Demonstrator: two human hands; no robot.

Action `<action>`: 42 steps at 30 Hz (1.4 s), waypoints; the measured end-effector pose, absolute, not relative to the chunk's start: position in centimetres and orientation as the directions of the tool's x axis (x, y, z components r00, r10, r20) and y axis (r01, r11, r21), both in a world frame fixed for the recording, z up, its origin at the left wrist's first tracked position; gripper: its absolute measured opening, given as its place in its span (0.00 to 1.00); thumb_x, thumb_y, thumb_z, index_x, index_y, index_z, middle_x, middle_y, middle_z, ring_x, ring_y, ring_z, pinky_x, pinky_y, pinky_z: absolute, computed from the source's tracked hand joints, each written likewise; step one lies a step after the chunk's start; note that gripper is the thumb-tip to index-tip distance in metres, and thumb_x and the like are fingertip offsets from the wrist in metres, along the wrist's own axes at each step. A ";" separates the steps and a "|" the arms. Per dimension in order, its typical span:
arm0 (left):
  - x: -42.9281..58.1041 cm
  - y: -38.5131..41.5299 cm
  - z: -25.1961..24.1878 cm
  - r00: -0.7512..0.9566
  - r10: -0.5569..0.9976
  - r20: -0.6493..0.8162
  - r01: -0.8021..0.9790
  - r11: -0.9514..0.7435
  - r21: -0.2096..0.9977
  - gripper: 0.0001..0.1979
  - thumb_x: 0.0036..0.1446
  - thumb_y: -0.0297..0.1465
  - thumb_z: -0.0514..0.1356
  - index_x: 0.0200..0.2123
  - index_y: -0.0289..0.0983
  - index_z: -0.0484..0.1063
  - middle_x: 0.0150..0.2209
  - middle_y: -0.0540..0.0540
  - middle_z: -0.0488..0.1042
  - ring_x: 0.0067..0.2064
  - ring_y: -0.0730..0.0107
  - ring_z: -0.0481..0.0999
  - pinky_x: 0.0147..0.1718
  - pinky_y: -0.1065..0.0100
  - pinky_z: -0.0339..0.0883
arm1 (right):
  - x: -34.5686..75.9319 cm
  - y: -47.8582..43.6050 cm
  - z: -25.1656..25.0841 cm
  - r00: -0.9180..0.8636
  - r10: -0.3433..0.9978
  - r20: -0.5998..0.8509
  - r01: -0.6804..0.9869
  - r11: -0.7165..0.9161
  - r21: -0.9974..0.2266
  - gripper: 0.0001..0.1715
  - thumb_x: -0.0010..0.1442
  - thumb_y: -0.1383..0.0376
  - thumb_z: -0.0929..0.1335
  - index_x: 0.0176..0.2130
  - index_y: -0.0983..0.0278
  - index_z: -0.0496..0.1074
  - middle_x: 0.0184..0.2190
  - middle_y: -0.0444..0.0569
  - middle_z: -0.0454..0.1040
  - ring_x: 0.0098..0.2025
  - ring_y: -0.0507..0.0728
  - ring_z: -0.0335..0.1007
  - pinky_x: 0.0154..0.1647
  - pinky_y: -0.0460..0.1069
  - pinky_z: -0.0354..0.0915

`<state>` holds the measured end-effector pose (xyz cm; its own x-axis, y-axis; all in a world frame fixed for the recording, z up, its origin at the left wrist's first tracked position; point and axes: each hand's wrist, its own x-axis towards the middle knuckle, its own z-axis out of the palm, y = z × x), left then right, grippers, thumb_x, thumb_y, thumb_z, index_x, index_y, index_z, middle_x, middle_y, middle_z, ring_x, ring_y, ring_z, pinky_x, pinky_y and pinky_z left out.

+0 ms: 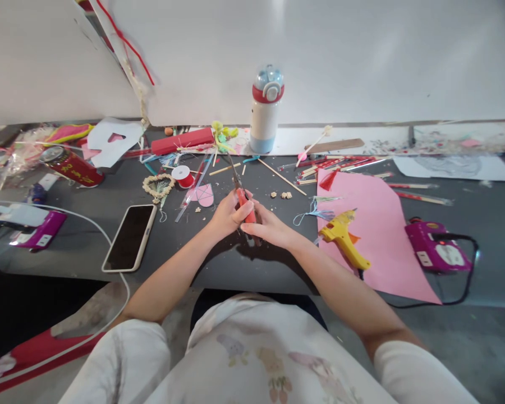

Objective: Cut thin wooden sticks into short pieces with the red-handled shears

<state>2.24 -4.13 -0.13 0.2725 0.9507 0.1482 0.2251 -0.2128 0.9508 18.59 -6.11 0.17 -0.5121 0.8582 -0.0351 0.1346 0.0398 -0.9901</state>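
"What are the hands doing?"
"The left hand and right hand are both grasping a red-handled tool, about equally close, above the grey table."
"Where is its long axis running?"
"Away from the body: its metal tip is leaning slightly left, passing right of the thread spool, pointing toward the yellow-green fuzzy piece."

A smooth, matt grey table. Far: a white wall with a soft sheen, and a bottle with a clear, glossy lid. Left: a shiny metal can and a glossy black phone. Middle: a tool with metal blades. Right: matt pink paper, a yellow plastic glue gun.
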 end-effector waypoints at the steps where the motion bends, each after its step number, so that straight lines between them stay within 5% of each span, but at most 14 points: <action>1: 2.2 -4.0 -0.2 0.284 0.948 0.146 0.215 -0.211 0.954 0.33 0.52 0.61 0.55 0.43 0.38 0.67 0.37 0.44 0.77 0.37 0.63 0.76 0.40 0.60 0.70 | 18.6 -6.1 0.3 -0.505 0.862 -0.048 0.145 0.029 -0.989 0.30 0.54 0.55 0.72 0.53 0.63 0.66 0.52 0.54 0.71 0.55 0.64 0.69 0.57 0.61 0.66; 6: 0.8 -3.3 0.6 0.079 0.972 0.220 0.275 -0.234 0.933 0.28 0.63 0.57 0.45 0.43 0.39 0.66 0.34 0.45 0.74 0.34 0.66 0.75 0.34 0.63 0.70 | 19.0 -5.9 0.6 -0.460 0.880 -0.116 0.170 -0.041 -0.985 0.23 0.54 0.49 0.71 0.40 0.62 0.65 0.33 0.46 0.71 0.36 0.57 0.70 0.40 0.55 0.68; 10: -0.8 -3.0 2.2 -0.149 0.856 0.495 0.583 -0.328 0.743 0.16 0.62 0.46 0.56 0.41 0.40 0.67 0.34 0.47 0.71 0.36 0.67 0.72 0.40 0.63 0.68 | 19.2 -5.7 0.6 -0.400 0.903 -0.157 0.246 -0.059 -0.967 0.27 0.52 0.48 0.73 0.40 0.62 0.63 0.34 0.46 0.71 0.37 0.58 0.69 0.40 0.55 0.66; 16: -2.2 -2.3 3.3 -0.024 0.777 0.630 0.781 -0.379 0.497 0.12 0.60 0.41 0.60 0.42 0.41 0.74 0.45 0.41 0.75 0.51 0.56 0.71 0.56 0.55 0.62 | 19.2 -6.2 1.1 -0.466 0.856 -0.222 0.350 -0.053 -0.935 0.30 0.50 0.46 0.73 0.41 0.62 0.62 0.36 0.47 0.71 0.38 0.59 0.69 0.39 0.55 0.64; 26: -3.1 -1.9 2.8 0.041 0.831 0.555 0.756 -0.389 0.527 0.17 0.64 0.44 0.54 0.32 0.41 0.76 0.30 0.46 0.77 0.37 0.64 0.75 0.42 0.65 0.66 | 19.4 -6.7 2.1 -0.585 0.784 -0.209 0.337 0.001 -0.942 0.28 0.53 0.48 0.73 0.41 0.61 0.59 0.34 0.44 0.72 0.33 0.56 0.69 0.33 0.51 0.63; 33: -3.1 -1.9 3.4 0.117 0.845 0.522 0.752 -0.418 0.509 0.19 0.64 0.43 0.52 0.24 0.40 0.69 0.24 0.47 0.71 0.31 0.65 0.70 0.34 0.66 0.61 | 19.4 -6.7 2.3 -0.590 0.772 -0.237 0.377 0.003 -0.926 0.30 0.53 0.45 0.72 0.40 0.61 0.58 0.33 0.44 0.72 0.34 0.57 0.70 0.33 0.51 0.62; 42: -3.5 -1.8 3.8 0.123 0.895 0.429 0.641 -0.401 0.654 0.24 0.63 0.50 0.53 0.23 0.39 0.68 0.19 0.50 0.62 0.24 0.69 0.60 0.27 0.67 0.54 | 19.5 -6.7 2.2 -0.595 0.779 -0.197 0.394 0.069 -0.916 0.31 0.52 0.44 0.72 0.40 0.60 0.58 0.33 0.43 0.70 0.33 0.56 0.67 0.32 0.51 0.60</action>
